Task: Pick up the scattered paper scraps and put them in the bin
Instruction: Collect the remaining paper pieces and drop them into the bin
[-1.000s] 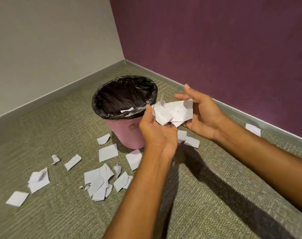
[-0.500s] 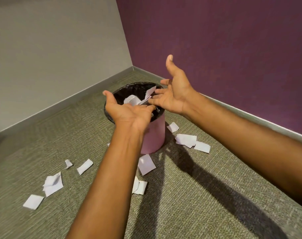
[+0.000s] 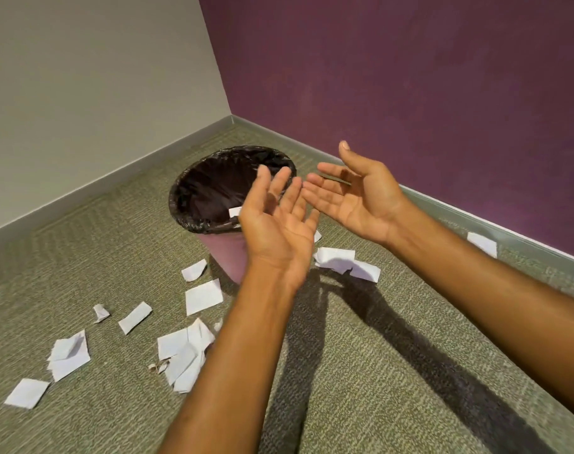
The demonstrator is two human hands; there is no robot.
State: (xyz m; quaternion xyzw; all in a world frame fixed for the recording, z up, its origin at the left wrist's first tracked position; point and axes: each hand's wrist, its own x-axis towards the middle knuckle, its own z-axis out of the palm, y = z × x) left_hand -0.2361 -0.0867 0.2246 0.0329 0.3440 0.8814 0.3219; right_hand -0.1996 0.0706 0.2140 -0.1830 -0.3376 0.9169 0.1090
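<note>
A pink bin (image 3: 225,249) with a black liner (image 3: 193,188) stands on the carpet near the room's corner. One white scrap (image 3: 235,211) shows inside it by the near rim. My left hand (image 3: 277,221) is held palm up in front of the bin's right side, fingers straight, holding nothing. My right hand (image 3: 354,196) hovers just right of the bin, also palm up and empty. White paper scraps lie scattered on the floor: a pile (image 3: 184,353) left of my left forearm, a square piece (image 3: 203,296), a pair (image 3: 339,260) right of the bin, and one (image 3: 482,244) near the baseboard.
Green carpet (image 3: 361,371) covers the floor. A beige wall (image 3: 92,86) rises at the left and a purple wall (image 3: 410,77) at the right, both with grey baseboards. More scraps (image 3: 68,355) (image 3: 26,392) lie at the far left.
A second ago both hands held a bunch of scraps beside the bin. They tipped the bunch into the bin, and now both hands are pulled back, open and empty.
</note>
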